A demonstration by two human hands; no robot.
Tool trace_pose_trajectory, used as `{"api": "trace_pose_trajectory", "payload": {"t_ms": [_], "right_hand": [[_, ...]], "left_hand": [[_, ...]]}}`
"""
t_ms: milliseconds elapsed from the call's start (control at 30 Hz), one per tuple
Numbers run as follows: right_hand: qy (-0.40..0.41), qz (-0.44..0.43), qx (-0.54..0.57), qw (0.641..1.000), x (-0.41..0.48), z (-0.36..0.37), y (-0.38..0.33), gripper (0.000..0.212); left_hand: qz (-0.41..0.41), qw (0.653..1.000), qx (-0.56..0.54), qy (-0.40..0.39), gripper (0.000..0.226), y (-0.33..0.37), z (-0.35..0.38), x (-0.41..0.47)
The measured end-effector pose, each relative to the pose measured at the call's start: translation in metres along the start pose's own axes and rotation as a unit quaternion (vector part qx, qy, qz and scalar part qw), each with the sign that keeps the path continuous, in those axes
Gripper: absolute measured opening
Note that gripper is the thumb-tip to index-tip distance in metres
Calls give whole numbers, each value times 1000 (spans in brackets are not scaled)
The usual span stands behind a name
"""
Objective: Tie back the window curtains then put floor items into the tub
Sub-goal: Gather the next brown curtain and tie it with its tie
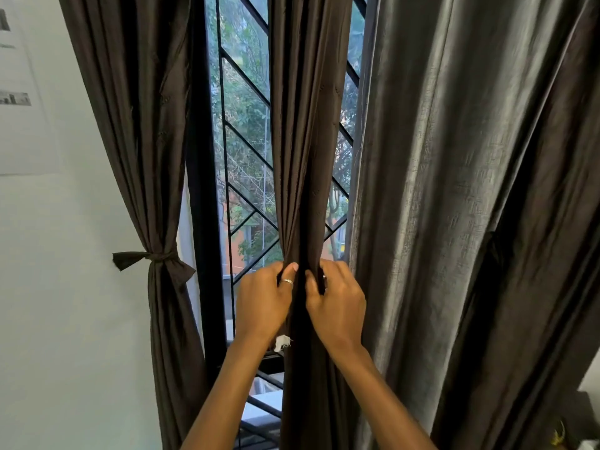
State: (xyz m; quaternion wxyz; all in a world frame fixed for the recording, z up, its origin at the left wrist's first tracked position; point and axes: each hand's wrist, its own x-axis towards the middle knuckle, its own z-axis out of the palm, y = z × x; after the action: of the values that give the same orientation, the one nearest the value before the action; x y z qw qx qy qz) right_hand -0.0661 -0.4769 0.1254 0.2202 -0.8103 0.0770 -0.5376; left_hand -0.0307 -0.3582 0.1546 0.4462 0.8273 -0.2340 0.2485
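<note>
**Gathering the middle curtain: the tie-back step is in hand.**

The left hand (263, 303), wearing a ring (286, 281), and the right hand (337, 303) curl their fingers round the bunched middle curtain (305, 157), one on each side of the gather, in front of the window grille (243, 125). The next move probably calls for a strip wrapped round the gather and knotted; none shows in either hand. The left curtain (143, 141) is already cinched by a knotted tie (152, 256), while the grey curtain (454, 190) hangs loose. The tub and floor items are out of view. The print on the wall sheet (19, 92) is too small to read.
</note>
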Motion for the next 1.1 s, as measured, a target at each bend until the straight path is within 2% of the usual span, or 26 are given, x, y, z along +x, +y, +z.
{"api": "trace_pose_trajectory", "payload": {"t_ms": [133, 333, 400, 467, 600, 733, 833, 900, 967, 1033, 1100], "right_hand": [[-17, -19, 14, 1000, -4, 1, -5, 9], [-103, -30, 109, 988, -12, -3, -7, 26], [-125, -33, 137, 982, -13, -5, -9, 33], [-138, -35, 152, 978, -13, -6, -11, 29], [-139, -42, 165, 975, -7, -5, -9, 24], [-103, -10, 159, 982, 6, -5, 1, 11], [-117, 47, 161, 979, 20, -10, 6, 44], [-203, 72, 177, 960, 34, -14, 11, 73], [-315, 93, 235, 915, 47, -18, 13, 89], [-406, 112, 306, 854, 55, -21, 14, 77], [-451, 115, 358, 809, 59, -25, 13, 53]], "left_hand": [[12, 999, -11, -47, 30, 0, 3, 1], [-2, 992, -47, -119, 24, -5, -1, 6], [-24, 987, -90, -129, 22, -2, -5, 6], [-37, 982, -134, -127, 21, 1, -7, 5], [-45, 978, -153, -131, 29, 1, -7, 7], [-39, 979, -141, -141, 19, 0, -12, 10], [-43, 971, -176, -156, 13, -5, -16, 12], [-66, 952, -243, -171, 18, -8, -20, 13], [-96, 927, -311, -186, 23, -9, -24, 13], [-119, 912, -340, -194, 23, -10, -26, 14], [-132, 904, -352, -202, 24, -10, -27, 13]]}}
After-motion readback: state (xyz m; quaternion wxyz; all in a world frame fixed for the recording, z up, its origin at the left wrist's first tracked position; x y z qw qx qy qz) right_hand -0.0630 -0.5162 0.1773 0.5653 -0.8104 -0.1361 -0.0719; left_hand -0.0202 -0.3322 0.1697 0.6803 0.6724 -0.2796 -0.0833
